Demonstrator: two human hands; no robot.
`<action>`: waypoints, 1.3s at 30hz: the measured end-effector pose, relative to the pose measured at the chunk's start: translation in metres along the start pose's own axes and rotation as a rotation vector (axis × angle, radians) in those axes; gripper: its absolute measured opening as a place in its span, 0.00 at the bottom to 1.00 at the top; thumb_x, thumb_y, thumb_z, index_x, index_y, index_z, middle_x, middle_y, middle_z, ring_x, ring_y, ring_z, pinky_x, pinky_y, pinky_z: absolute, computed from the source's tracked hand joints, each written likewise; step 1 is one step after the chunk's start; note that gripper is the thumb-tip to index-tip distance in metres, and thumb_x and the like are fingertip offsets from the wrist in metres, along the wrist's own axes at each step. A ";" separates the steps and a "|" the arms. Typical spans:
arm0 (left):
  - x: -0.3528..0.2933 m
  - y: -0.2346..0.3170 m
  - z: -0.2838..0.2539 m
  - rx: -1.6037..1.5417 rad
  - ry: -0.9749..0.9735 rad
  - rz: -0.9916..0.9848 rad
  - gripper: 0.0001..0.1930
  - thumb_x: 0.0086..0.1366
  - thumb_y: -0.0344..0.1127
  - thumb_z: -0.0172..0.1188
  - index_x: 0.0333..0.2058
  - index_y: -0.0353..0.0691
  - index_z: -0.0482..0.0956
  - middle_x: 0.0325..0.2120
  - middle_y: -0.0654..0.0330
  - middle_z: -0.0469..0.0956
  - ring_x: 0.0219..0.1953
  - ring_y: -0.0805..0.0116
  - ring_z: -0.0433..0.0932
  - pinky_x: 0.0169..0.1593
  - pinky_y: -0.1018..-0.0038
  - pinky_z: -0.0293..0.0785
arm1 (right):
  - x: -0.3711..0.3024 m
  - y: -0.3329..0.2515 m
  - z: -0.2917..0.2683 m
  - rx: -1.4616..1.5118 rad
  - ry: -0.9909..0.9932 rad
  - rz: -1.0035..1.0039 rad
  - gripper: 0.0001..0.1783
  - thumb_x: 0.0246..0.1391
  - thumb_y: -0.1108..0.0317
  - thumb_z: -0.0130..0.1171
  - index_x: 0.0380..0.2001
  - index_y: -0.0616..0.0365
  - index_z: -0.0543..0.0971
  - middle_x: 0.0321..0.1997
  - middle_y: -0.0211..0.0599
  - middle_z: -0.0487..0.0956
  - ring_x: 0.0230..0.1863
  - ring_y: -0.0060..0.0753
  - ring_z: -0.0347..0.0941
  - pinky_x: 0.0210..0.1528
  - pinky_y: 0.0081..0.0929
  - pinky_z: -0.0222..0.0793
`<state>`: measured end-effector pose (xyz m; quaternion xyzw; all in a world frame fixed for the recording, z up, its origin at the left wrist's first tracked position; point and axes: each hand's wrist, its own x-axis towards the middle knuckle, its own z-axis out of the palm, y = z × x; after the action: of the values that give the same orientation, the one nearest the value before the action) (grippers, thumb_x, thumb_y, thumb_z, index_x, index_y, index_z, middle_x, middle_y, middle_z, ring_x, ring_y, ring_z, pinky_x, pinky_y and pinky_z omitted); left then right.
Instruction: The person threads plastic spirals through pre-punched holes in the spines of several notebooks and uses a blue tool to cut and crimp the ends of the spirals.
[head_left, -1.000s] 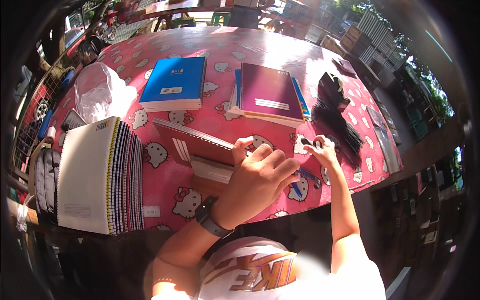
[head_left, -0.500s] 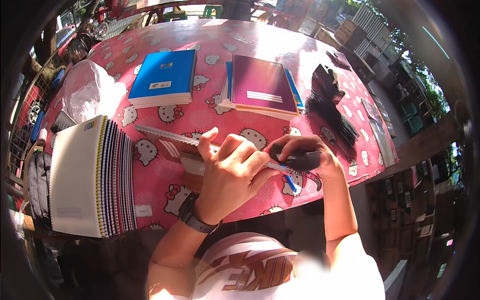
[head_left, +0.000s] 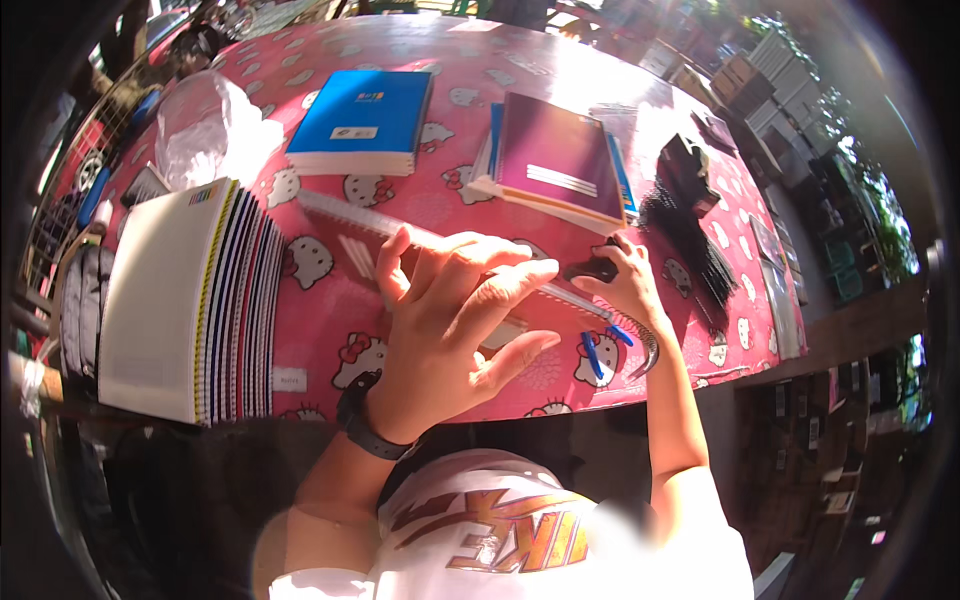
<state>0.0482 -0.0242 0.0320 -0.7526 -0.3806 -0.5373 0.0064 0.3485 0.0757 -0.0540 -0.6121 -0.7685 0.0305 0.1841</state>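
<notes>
Toward the left edge of the table point(head_left: 320, 322), covered in pink printed cloth, a thick stack of white-covered spiral notebooks point(head_left: 155, 310) is set at the near corner. A stack of blue-covered notebooks point(head_left: 365, 110) is laid farther back. Near the middle of the near edge, a maroon-covered notebook point(head_left: 338, 228) is held tilted, its bound edge uppermost. Beyond it, a purple-covered notebook stack point(head_left: 555, 145) is seen. A dark curved coil tail point(head_left: 650, 350) is left protruding past the notebook's right end, beside slender blue pieces point(head_left: 593, 356); a long black ridged bundle point(head_left: 690, 260) is placed near the right edge.

The binding of the maroon notebook appears to be the step in hand; for the next move, a steadied bound edge and a well-aligned coil end seem to be called for.

The left hand point(head_left: 445, 320) is spread wide above the notebook, palm down, thumb held away; whether the edge is pressed by its fingertips cannot be told. By the right hand point(head_left: 630, 285), its forearm raised from the near edge, a small black object point(head_left: 592, 268) is pinched between thumb and fingers, just beside the binding.
</notes>
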 end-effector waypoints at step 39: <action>-0.517 -0.001 -0.055 0.291 -1.005 -1.780 0.13 0.63 0.36 0.54 0.40 0.33 0.80 0.33 0.54 0.81 0.36 0.63 0.80 0.44 0.68 0.75 | -0.133 -0.045 -0.057 1.455 -0.599 -0.384 0.23 0.39 0.60 0.71 0.34 0.69 0.80 0.33 0.47 0.82 0.33 0.38 0.78 0.37 0.30 0.69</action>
<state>-0.0653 -0.3390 -0.3664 -0.3281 -0.8199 0.0804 -0.4622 0.3491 -0.0728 -0.0213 -0.1621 -0.6646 0.6531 0.3247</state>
